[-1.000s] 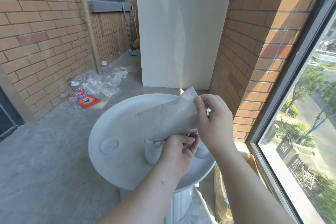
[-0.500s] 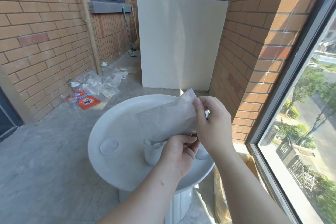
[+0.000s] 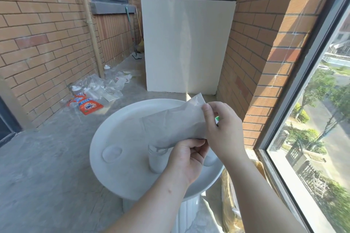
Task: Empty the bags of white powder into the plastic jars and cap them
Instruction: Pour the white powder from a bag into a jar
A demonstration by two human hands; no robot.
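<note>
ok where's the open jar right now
In the head view the jar stands on the round white table, just below the lower end of the bag and immediately left of the left hand.

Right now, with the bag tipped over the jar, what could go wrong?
1. The low end of the bag looks wider than the mouth of the jar, so powder may spill onto the table.
2. The left hand and right hand both hold the bag. Nothing seems to steady the jar, so a nudge could tip it.
3. The jar looks white nearly to its neck, so it may overflow.
</note>
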